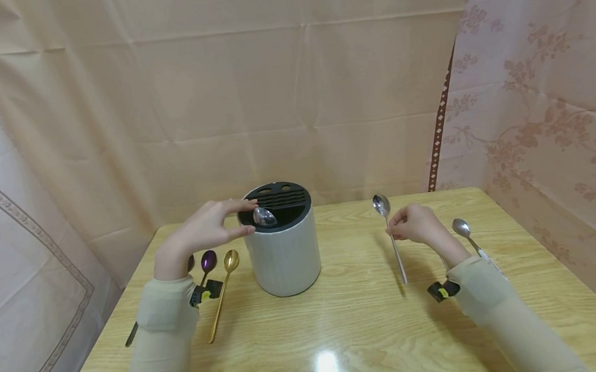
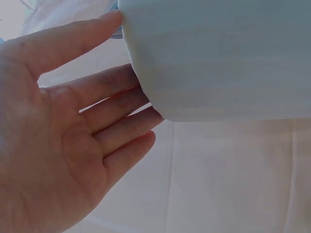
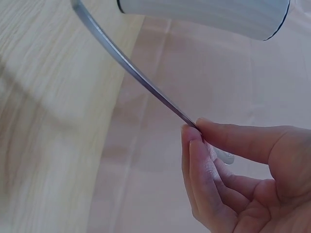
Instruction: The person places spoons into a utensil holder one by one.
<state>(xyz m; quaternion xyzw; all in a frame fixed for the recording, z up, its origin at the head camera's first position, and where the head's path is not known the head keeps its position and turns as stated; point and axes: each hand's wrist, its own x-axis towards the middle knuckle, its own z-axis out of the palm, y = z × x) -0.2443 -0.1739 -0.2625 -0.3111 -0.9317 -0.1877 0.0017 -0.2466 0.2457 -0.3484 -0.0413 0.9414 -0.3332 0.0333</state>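
My left hand [image 1: 199,233] is at the rim of a white round utensil holder [image 1: 284,260] with a black slotted top, its fingers spread and nearly straight along the holder's side in the left wrist view. A silver spoon's bowl [image 1: 265,217] sticks up out of the holder's large front opening, between that thumb and forefinger; its handle is hidden inside. My right hand [image 1: 417,224] pinches another silver spoon [image 1: 397,255] by the handle between thumb and fingertips. This spoon is held above the table, bowl end pointing away.
Left of the holder lie a gold spoon [image 1: 218,307], a purple spoon [image 1: 208,261] and a dark one partly behind my left arm. Another silver spoon [image 1: 462,228] lies beyond my right wrist. Beige curtain [image 1: 293,96] hangs behind the wooden table [image 1: 366,328].
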